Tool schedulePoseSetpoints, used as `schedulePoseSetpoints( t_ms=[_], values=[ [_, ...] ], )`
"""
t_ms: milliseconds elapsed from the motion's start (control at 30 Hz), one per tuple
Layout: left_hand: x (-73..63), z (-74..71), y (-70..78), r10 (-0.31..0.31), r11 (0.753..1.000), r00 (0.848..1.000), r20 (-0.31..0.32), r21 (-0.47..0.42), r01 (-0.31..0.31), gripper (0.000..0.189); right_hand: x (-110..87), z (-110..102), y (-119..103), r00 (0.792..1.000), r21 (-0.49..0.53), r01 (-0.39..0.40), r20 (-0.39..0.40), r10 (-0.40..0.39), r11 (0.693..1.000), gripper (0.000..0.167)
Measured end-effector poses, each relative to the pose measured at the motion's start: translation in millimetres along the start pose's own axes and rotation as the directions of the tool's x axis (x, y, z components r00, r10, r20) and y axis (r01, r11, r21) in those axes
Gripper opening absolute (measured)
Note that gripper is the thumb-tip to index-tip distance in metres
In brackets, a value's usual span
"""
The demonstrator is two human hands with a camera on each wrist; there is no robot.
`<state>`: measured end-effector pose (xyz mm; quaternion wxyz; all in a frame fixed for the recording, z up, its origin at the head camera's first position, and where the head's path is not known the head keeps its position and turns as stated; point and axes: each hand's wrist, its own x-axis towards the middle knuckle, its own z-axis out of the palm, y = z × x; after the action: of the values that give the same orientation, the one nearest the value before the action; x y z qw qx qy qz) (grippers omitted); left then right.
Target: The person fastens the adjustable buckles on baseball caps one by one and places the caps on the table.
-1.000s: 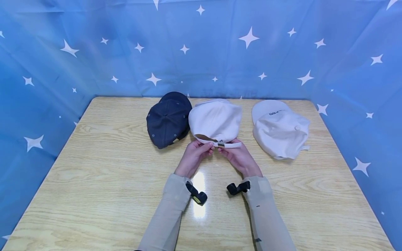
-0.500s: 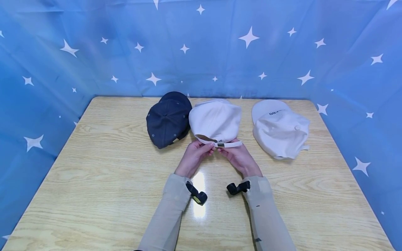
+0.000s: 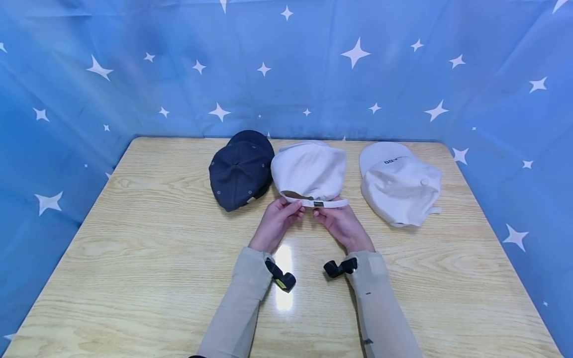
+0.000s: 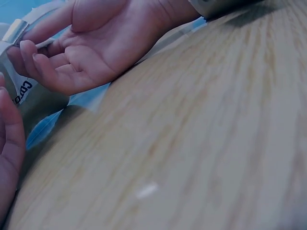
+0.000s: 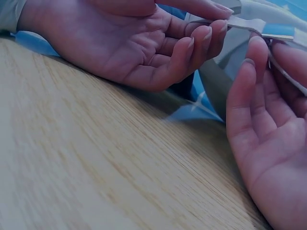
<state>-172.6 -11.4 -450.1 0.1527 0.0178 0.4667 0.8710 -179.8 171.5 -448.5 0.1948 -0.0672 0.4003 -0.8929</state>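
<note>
The white cap (image 3: 309, 169) in the middle of the head view has its back opening towards me. Across that opening runs its strap (image 3: 333, 203) with a small metal buckle (image 3: 318, 204). My left hand (image 3: 277, 221) pinches the strap left of the buckle between thumb and fingers, which the right wrist view shows close up. My right hand (image 3: 342, 223) pinches the strap at the metal buckle (image 5: 278, 30), its other fingers loosely curled. The strap's free end sticks out over the right hand. Part of the right thumb is hidden behind the strap in the head view.
A dark navy cap (image 3: 237, 171) lies just left of the middle cap, close against it. Another white cap (image 3: 400, 186) with dark lettering lies to the right. All are near the back edge of the wooden table (image 3: 147, 258), before a blue starry curtain (image 3: 286, 69).
The buckle and the middle cap have shifted slightly right. The strap looks straighter, and the gap between the two hands' fingertips is a little wider. The other caps stay where they were.
</note>
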Motion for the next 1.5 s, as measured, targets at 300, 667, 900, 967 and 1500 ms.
schedulePoseSetpoints(
  t_ms=[300,667,900,967,1500],
  values=[
    [-0.6,-0.3,0.6,0.001,1.0,1.0,-0.007,0.005,-0.001,0.014,-1.1,0.8,-0.1,1.0,-0.06,-0.002,0.013,0.003,0.998,0.014],
    [-1.7,-0.7,0.6,0.009,1.0,1.0,0.009,0.015,-0.009,0.016,-0.5,0.8,0.0,1.0,-0.062,-0.005,0.014,0.005,0.998,0.015],
    [-1.9,-0.3,0.4,0.013,1.0,1.0,0.029,0.026,-0.014,0.014,-0.1,0.5,-0.9,1.0,-0.028,-0.003,0.026,0.004,1.0,0.012],
    [-1.6,-0.3,0.0,0.016,1.0,0.999,0.033,0.023,-0.017,0.013,-0.1,0.4,-1.0,0.999,-0.039,0.002,0.039,0.0,0.999,0.012],
    [-0.9,0.4,-0.4,0.009,0.999,0.999,0.05,0.045,-0.012,0.016,0.4,1.5,-1.1,1.0,-0.07,-0.016,0.018,0.017,0.997,0.017]
  ],
)
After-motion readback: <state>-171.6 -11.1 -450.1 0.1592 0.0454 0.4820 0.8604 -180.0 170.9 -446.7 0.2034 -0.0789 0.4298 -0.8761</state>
